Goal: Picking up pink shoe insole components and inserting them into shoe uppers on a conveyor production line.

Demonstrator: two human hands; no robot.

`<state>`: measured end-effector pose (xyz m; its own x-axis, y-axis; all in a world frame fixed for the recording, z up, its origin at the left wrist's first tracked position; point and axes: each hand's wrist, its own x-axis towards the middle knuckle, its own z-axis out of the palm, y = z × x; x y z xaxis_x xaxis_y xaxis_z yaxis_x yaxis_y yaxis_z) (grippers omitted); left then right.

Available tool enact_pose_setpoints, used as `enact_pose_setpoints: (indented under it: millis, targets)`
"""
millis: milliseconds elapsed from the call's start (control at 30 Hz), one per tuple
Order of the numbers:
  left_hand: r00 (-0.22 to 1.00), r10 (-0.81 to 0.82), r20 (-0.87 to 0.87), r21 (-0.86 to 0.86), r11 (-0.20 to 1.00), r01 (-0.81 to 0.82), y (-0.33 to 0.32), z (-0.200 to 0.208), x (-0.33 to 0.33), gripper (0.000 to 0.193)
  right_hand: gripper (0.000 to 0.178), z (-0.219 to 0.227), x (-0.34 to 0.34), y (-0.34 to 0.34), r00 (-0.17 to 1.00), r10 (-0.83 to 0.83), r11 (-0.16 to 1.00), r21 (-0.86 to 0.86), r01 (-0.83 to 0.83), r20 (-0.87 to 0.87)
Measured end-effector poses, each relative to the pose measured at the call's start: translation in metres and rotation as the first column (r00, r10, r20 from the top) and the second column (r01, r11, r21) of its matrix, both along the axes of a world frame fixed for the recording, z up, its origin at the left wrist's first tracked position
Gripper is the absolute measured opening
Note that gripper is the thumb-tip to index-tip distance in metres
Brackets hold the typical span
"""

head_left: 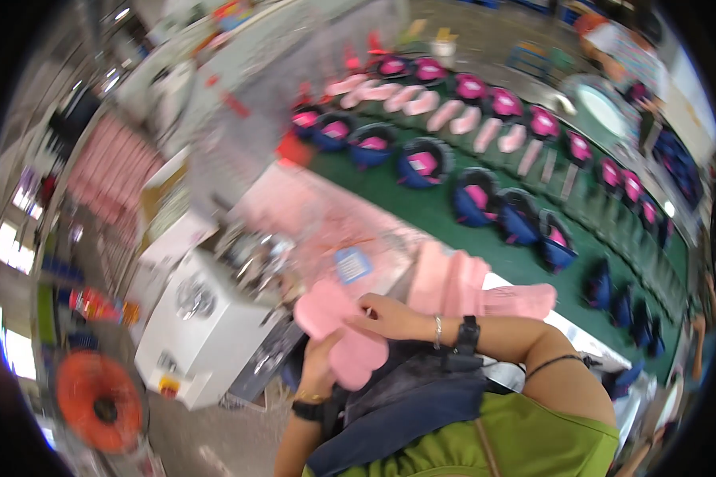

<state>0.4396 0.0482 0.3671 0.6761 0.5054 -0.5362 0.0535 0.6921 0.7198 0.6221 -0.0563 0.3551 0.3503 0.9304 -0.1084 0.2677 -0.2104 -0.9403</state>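
Two pink insoles (356,356), overlapping, are held in front of my body. My left hand (320,367) grips them from the lower left, with its fingers mostly behind the pieces. From the right, my right hand (390,317) closes its fingertips on the insoles' inner edge. A stack of pink insoles (445,282) lies on the bench beside my right forearm. Just beyond the held pieces, a blue tag (352,265) rests on the pink-covered bench top (294,199).
A white machine (207,330) with metal parts stands at left, an orange fan (99,401) below it. Across the bench runs a green conveyor (406,203) carrying rows of blue shoe uppers (424,163) and pink insoles (444,115). Another person (628,60) is at the far right.
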Motion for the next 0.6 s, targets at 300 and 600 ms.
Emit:
enact_pose_setpoints:
  millis: [300, 600]
  targets:
    - [0.999, 0.029, 0.027, -0.258, 0.966, -0.021, 0.009, -0.008, -0.068, 0.049, 0.034, -0.053, 0.010, 0.153, 0.980, -0.178, 0.976, 0.109, 0.188, -0.090]
    - [0.999, 0.011, -0.041, -0.234, 0.972, -0.020, 0.005, -0.004, -0.087, 0.056, 0.043, 0.000, 0.034, 0.180, 0.973, -0.134, 0.984, -0.087, 0.153, 0.188]
